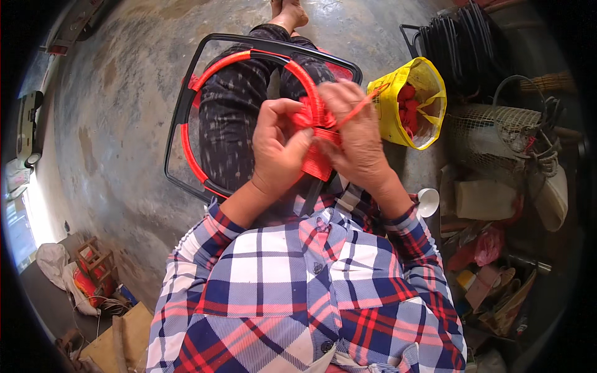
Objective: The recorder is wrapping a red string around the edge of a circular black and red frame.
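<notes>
A black metal frame point(214, 38) with rounded corners lies across my lap. Inside it is a black ring, with red cord point(188, 152) wound tightly round several stretches of it. My left hand point(277, 146) is closed, its thumb and fingers pinching a red bundle of cord point(303, 118) at the ring's right side. Close beside it, my right hand point(357, 140) is partly smeared by motion and curls round the same red cord. A loose red strand point(360, 107) runs from it up towards the right. Below the hands the red winding point(318, 158) is broad and dense.
To the right stands an open yellow bag point(390, 112) with red cord point(407, 112) inside. Black metal frames point(457, 37) are stacked behind it. A mesh basket point(494, 130) and mixed clutter are at far right. A wooden rack point(96, 261) stands at lower left.
</notes>
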The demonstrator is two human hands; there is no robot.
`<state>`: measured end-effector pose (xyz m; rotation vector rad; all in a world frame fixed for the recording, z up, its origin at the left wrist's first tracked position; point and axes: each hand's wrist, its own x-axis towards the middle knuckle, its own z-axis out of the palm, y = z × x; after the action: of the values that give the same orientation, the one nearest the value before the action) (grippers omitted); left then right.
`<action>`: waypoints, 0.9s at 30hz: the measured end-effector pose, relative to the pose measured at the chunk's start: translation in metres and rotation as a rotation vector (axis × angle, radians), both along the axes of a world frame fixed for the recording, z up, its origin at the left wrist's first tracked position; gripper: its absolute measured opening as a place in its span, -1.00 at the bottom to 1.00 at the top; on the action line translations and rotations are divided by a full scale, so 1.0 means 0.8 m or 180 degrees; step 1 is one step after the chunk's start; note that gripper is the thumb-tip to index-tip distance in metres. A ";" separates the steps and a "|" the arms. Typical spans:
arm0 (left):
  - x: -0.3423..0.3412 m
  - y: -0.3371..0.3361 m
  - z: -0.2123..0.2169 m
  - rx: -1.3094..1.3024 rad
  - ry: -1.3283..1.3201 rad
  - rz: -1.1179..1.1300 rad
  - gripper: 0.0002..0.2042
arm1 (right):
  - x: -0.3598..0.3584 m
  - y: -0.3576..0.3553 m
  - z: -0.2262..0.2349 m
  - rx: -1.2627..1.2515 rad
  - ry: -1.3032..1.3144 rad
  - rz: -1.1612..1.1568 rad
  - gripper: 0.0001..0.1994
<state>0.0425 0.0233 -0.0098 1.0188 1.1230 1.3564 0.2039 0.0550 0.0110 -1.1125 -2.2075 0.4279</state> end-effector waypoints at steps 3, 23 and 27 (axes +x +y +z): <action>-0.001 -0.002 -0.002 0.0710 0.0402 -0.0163 -0.63 | -0.007 0.000 -0.007 0.0228 -0.0544 0.0272 -0.55; -0.009 0.017 0.010 -0.1877 -0.1470 -0.0776 -0.49 | 0.303 -0.057 -0.057 -0.1914 0.5659 -0.1494 -0.79; -0.008 0.020 0.005 -0.1875 -0.1807 -0.1027 -0.54 | 0.293 -0.054 -0.094 -0.2786 0.5132 -0.0837 -0.77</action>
<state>0.0358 0.0390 -0.0059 0.3267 0.8015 0.8839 0.4380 0.0118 -0.0645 -0.8085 -0.4052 1.5381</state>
